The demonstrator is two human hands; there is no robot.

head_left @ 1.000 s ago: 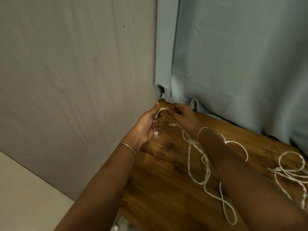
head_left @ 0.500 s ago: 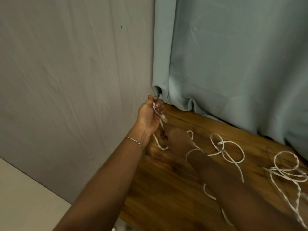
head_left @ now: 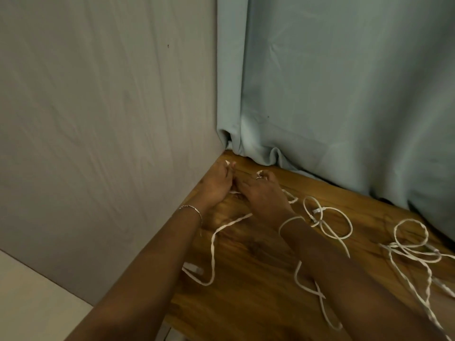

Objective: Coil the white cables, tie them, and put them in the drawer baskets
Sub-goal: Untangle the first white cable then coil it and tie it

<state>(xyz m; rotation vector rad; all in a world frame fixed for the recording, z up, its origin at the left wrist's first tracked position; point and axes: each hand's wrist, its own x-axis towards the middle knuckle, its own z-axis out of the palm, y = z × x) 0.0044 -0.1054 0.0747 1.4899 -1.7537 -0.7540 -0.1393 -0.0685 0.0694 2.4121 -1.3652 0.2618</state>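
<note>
A long white cable [head_left: 213, 244] lies in loose bends across the wooden tabletop [head_left: 248, 299]. My left hand [head_left: 216, 184] is at the far left corner of the table and pinches a bit of that cable at its fingertips. Close beside it, my right hand [head_left: 262, 196] has its fingers curled round another stretch of the same cable. The cable's plug end [head_left: 195, 268] rests on the table by my left forearm. More of the cable loops to the right of my right wrist [head_left: 328, 219] and passes under my right forearm.
A second tangle of white cable [head_left: 413, 244] lies at the right edge of the table. A grey wall panel [head_left: 103, 134] borders the table on the left, and a pale blue curtain [head_left: 344, 94] hangs along the back.
Both hands have come down to the tabletop in the corner. The plug end that my left hand held up now lies on the table by my left forearm.
</note>
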